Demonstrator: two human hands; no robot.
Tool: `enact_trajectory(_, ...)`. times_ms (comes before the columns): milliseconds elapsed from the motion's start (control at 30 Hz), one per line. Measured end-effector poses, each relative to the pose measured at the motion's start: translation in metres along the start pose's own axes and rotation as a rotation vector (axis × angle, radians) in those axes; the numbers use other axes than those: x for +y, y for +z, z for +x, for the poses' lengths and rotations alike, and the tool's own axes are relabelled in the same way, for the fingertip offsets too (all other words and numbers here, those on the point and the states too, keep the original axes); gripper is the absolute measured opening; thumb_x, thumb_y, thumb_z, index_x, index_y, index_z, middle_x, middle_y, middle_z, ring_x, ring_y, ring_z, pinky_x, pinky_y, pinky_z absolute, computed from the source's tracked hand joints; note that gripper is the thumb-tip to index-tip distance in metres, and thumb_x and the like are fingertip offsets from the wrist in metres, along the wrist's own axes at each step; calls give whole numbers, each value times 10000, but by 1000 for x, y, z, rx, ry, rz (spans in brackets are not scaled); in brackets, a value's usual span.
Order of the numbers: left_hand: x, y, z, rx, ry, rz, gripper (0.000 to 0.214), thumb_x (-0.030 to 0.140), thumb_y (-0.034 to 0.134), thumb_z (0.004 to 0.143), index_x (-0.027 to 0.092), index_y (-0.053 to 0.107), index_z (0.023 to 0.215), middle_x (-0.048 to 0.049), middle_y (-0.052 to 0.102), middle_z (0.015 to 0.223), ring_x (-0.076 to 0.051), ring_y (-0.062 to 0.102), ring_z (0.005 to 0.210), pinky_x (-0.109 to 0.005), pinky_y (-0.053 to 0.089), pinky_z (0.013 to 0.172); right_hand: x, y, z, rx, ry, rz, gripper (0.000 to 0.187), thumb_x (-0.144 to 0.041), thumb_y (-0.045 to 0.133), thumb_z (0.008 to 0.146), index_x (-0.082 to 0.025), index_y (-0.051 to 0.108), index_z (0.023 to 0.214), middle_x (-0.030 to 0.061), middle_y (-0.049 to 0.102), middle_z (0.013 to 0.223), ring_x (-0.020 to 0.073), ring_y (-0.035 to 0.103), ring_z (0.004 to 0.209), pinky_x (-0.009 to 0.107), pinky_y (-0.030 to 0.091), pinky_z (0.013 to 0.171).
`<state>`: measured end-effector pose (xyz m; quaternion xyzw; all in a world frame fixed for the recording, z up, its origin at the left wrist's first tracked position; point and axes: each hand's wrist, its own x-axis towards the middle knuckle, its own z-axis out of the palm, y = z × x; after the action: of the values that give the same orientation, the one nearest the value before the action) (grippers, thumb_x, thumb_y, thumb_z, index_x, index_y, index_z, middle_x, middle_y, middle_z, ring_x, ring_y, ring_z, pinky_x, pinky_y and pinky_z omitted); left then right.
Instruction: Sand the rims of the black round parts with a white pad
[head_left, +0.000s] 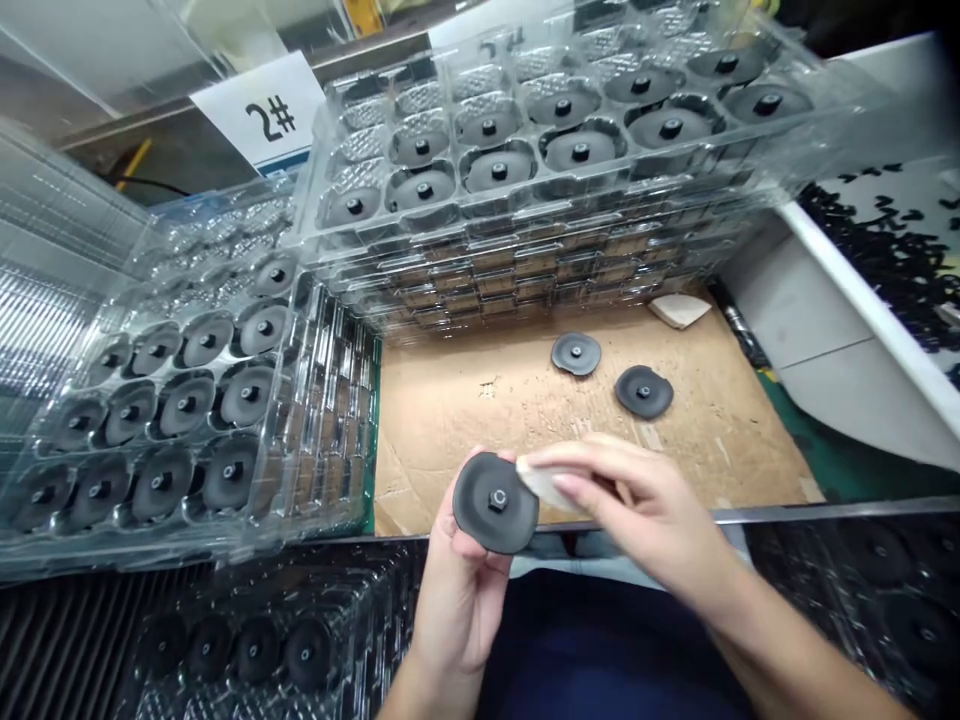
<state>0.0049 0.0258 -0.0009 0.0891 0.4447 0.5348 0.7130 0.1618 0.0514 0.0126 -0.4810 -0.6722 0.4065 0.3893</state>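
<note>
My left hand (457,590) holds a round black rubber disc (495,502) with a small centre stud, fingers closed round its edge, just above the near edge of a brown cardboard sheet (465,410). My right hand (637,510) pinches a small white piece (544,487) against the disc's right rim. Two more black discs (576,353) (643,391) lie loose on the cardboard beyond my hands.
A stack of clear plastic trays (525,250) with discs in their pockets stands at the back. Another such stack (322,400) is on the left, with a "2#" sign (270,115) behind. A white bin (847,290) of small black parts is at right.
</note>
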Motion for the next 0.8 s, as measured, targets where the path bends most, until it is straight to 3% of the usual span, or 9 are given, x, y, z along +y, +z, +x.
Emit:
enact_trajectory(100, 2, -5, 2, -14, -68, -30, 612, 467, 802, 514, 284, 664, 1081, -49, 673, 1146, -257, 636, 1037, -357, 492, 944, 44, 1, -18, -25, 169, -134, 220, -263, 474, 925, -208, 651, 1043, 53, 697, 1010, 181, 651, 910, 285, 520, 743)
enact_trajectory(233, 1, 2, 0, -25, -111, -63, 618, 443, 816, 491, 270, 668, 1066, -48, 683, 1122, -245, 657, 993, -318, 516, 897, 73, 0, -33, -80, 189, -194, 198, -256, 522, 892, -212, 685, 995, 38, 702, 854, 194, 653, 799, 313, 510, 706)
enact_trajectory(367, -2, 12, -1, -30, -134, -33, 633, 445, 821, 502, 264, 653, 1085, -58, 672, 1142, -252, 650, 1000, -333, 506, 916, 29, -9, -14, 30, 183, -202, 222, -264, 483, 926, -236, 641, 1079, 25, 669, 879, 142, 579, 657, 261, 461, 573)
enact_trajectory(433, -3, 13, -1, -25, -118, 13, 681, 432, 829, 518, 256, 622, 1142, -71, 653, 1176, -269, 614, 1066, -353, 482, 953, -5, -9, -3, 221, 53, -140, 204, -233, 497, 921, -222, 627, 1078, 40, 665, 982, 149, 584, 740, 269, 464, 634)
enact_trajectory(467, -3, 12, -2, -34, -111, 28, 681, 429, 825, 536, 252, 613, 1158, -73, 645, 1190, -272, 591, 1103, -352, 469, 970, -19, -7, 0, 222, -54, -123, 211, -190, 486, 920, -194, 617, 1086, 50, 670, 980, 158, 592, 786, 290, 468, 708)
enact_trajectory(533, -4, 8, -2, -69, -95, 38, 641, 423, 815, 563, 257, 619, 1151, -62, 646, 1190, -259, 569, 1131, -327, 455, 981, -39, -3, 4, 96, -229, -92, 219, -134, 456, 910, -139, 621, 1054, 68, 679, 914, 173, 595, 791, 315, 459, 748)
enact_trajectory(633, -4, 4, -4, -83, -72, 20, 575, 363, 844, 530, 288, 662, 1070, -14, 679, 1118, -208, 619, 1036, -265, 490, 908, -45, 2, 5, -208, -161, -69, 213, -93, 454, 893, -156, 647, 957, 32, 672, 839, 153, 591, 738, 284, 453, 702)
enact_trajectory(667, -4, 5, -4, -76, -68, 17, 522, 326, 850, 528, 290, 682, 1021, 5, 697, 1062, -181, 636, 988, -232, 499, 871, -44, 3, 6, -249, -114, -81, 214, -94, 454, 892, -166, 651, 935, 24, 667, 830, 150, 585, 728, 278, 448, 688)
enact_trajectory(800, -2, 13, -7, -129, -110, 8, 331, 333, 813, 596, 260, 726, 906, 26, 724, 888, -130, 649, 931, -162, 486, 837, -39, 6, 9, 7, -222, -149, 243, -124, 412, 904, -100, 643, 976, 70, 635, 771, 179, 540, 689, 314, 427, 661)
